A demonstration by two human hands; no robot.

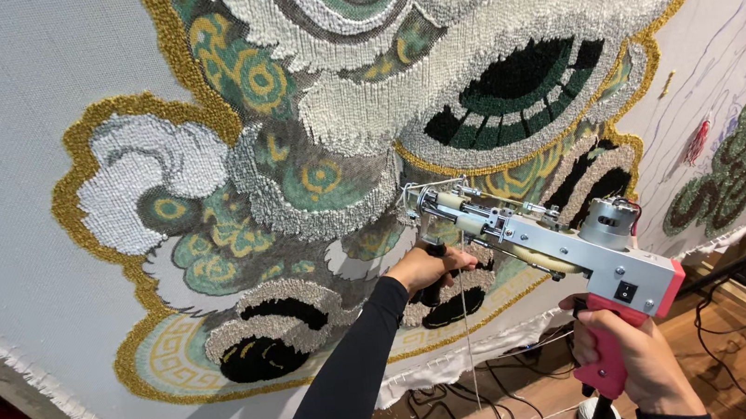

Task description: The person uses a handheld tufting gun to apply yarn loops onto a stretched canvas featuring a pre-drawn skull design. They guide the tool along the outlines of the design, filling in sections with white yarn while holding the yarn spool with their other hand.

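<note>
A person presses a tufting gun (545, 241) against a tufted lion-face rug (338, 148): left hand (425, 267) wrapped around its front handle, right hand (638, 357), at five o'clock, clenched on the pink grip.

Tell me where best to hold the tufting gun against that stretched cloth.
Hold the tufting gun at two points, from below: right hand around the pink rear grip, left hand on the black front handle. Both handles hang under the body, probably steadying the needle end against the tufted cloth.
</note>
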